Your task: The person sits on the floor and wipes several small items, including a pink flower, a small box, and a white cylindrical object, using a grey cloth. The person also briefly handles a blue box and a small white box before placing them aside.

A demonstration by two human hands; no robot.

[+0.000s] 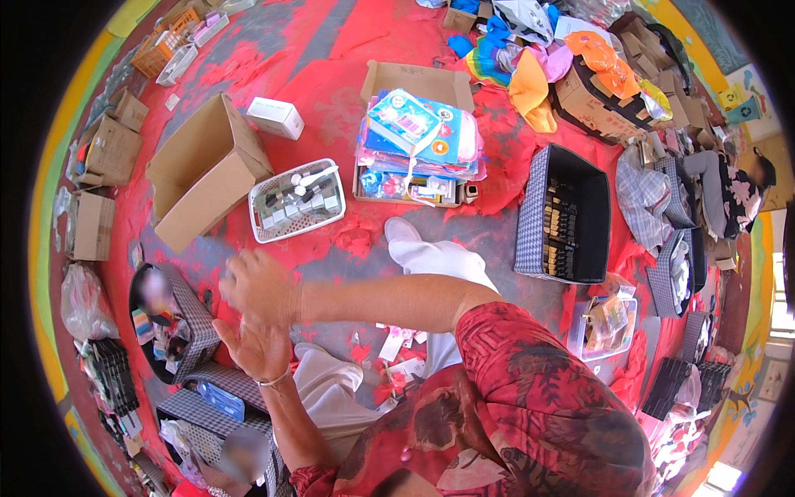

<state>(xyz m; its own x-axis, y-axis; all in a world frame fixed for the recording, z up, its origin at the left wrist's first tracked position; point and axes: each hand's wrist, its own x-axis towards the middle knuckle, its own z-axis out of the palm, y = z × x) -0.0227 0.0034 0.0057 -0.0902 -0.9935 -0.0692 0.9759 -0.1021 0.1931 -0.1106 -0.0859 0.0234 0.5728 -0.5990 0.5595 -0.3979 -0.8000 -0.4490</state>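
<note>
Bare left hand [259, 354], centre-left, seen empty, thumb spread; right hand [261, 290] blurred below white rectangular plastic basket [302, 229], fingers can't be told. Seemingly between grasps; hands would need uncrossing.

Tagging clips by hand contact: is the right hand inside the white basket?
No, the right hand is outside the white basket, nearer the body and close to the left hand.

The floor [331, 50] is viewed from the wearer's head, through a downturned fisheye lens. The left hand [255, 352] and right hand [261, 287] are seen close, left of centre; the shirt [563, 398] is cut by the lower edge, the wall [751, 95] bent along the right rim.
</note>
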